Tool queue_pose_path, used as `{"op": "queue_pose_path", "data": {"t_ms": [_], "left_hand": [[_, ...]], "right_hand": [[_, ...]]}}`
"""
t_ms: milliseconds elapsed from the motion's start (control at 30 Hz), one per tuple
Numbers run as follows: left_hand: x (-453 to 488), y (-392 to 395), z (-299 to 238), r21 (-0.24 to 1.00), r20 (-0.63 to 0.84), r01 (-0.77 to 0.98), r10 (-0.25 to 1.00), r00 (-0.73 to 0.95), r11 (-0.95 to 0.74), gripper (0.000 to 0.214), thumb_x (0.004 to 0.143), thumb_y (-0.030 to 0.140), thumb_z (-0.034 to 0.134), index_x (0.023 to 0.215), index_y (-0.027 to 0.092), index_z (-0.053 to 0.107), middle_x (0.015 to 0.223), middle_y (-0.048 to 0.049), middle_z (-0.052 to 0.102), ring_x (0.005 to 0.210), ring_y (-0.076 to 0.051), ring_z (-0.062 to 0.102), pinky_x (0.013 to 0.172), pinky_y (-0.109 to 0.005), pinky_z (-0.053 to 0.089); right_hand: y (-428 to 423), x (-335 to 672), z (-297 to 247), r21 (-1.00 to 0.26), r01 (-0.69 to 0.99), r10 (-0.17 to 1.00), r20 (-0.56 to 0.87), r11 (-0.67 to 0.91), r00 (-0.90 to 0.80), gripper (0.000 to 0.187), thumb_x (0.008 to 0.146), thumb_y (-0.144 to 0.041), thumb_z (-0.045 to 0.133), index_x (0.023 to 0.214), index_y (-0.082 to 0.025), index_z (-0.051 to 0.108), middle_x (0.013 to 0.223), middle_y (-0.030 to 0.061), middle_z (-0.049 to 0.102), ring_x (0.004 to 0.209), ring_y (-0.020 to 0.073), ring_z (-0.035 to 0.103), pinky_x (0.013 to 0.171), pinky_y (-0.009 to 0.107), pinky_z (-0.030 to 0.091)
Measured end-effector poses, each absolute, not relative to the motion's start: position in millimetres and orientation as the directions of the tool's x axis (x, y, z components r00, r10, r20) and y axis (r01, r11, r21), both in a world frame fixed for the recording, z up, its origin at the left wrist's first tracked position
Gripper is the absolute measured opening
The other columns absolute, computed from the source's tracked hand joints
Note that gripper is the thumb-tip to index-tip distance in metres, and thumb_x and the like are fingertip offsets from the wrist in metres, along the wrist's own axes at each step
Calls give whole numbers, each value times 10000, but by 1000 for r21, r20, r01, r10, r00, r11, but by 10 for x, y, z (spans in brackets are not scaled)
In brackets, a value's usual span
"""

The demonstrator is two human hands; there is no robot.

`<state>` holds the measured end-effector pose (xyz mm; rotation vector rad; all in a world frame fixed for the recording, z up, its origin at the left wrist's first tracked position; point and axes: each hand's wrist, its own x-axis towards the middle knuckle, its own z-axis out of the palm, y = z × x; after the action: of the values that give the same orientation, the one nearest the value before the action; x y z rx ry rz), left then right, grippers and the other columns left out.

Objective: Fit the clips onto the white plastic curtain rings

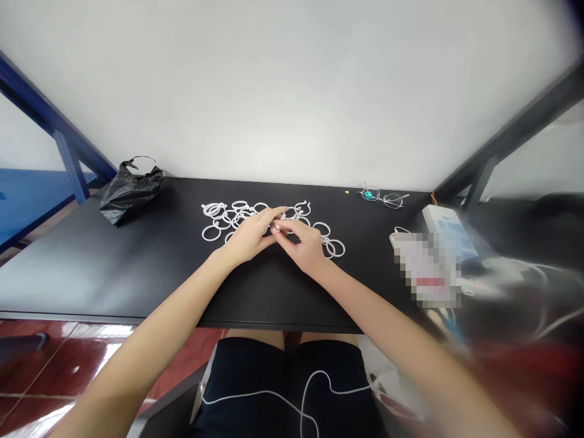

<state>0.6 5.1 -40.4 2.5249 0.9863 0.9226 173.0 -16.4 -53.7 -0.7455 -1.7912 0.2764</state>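
Location: black tabletop (137,267) set against a plain white wall (292,91), with a blue metal frame (68,152) at the left edge and a dark one at the right.

Item 1. White plastic rings (223,219): a loose heap, many overlapping, in the middle of the table toward the wall. A few lie apart at the right end of the heap.

Item 2. Left hand (250,236): palm down at the near edge of the heap, fingers half curled and reaching right, tips meeting those of the other hand.

Item 3. Right hand (306,244): palm down, fingers drawn in toward the thumb, tips against the left hand's over the middle of the heap. Something small and white sits where the fingertips meet. It is too small to tell whether it is a ring, or which hand grips it.

Item 4. Black plastic bag (130,190): crumpled, far left, well apart from the rings.

Item 5. Eyeglasses (383,198): folded open, far right by the wall.

Item 6. White power strip (444,225): right end of the table, cords trailing off.

Item 7. White cable (292,395): looped across the person's lap below the table edge.

Assessment: the work looks to be at the fingertip stage, both hands handling a single ring from the heap. The rings are thin and lie interlaced, so any further handling would call for a fine pinch and care not to drag the neighbours.
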Motion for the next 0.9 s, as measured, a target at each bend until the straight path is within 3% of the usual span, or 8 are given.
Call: {"op": "queue_pose_path", "data": {"t_ms": [167, 367, 600, 767, 900], "left_hand": [[35, 13, -334, 447, 438, 535, 697, 567, -717, 236, 903, 320, 533, 1094, 181, 542, 981, -73, 660, 803, -188, 622, 728, -298, 484], [78, 2, -293, 366, 491, 548, 657, 573, -752, 77, 827, 253, 482, 779, 205, 446, 702, 4, 560, 613, -150, 503, 729, -310, 445], [68, 4, -318, 415, 520, 540, 677, 520, -733, 132, 786, 215, 453, 680, 212, 374, 583, 41, 427, 551, -132, 412, 655, -278, 403], [73, 12, -330, 528, 511, 502, 729, 456, -685, 127, 795, 231, 480, 687, 199, 421, 601, 41, 452, 554, -112, 428, 568, -237, 356], [71, 22, -349, 552, 530, 464, 721, 446, -693, 115, 767, 197, 482, 667, 193, 424, 591, 49, 426, 539, -97, 389, 537, -225, 324]], "right_hand": [[-162, 1721, -554, -484, 310, 556, 804, 818, -210, 128, 915, -219, 597, 981, -203, 704, 853, 46, 733, 713, 136, 677, 683, 270, 578], [-169, 1708, -581, -507, 280, 572, 781, 815, -249, 142, 928, -263, 584, 1002, -210, 693, 834, 39, 709, 699, 135, 652, 660, 274, 566], [-174, 1738, -530, -516, 254, 575, 756, 818, -313, 173, 958, -248, 533, 1031, -205, 684, 860, 48, 691, 732, 138, 635, 683, 284, 553], [-154, 1749, -529, -505, 244, 560, 756, 828, -337, 222, 976, -230, 490, 1084, -212, 683, 945, 66, 702, 831, 156, 659, 756, 313, 569], [-146, 1735, -553, -484, 243, 541, 770, 841, -338, 222, 971, -221, 498, 1085, -227, 689, 959, 63, 713, 854, 159, 670, 772, 322, 574]]}}
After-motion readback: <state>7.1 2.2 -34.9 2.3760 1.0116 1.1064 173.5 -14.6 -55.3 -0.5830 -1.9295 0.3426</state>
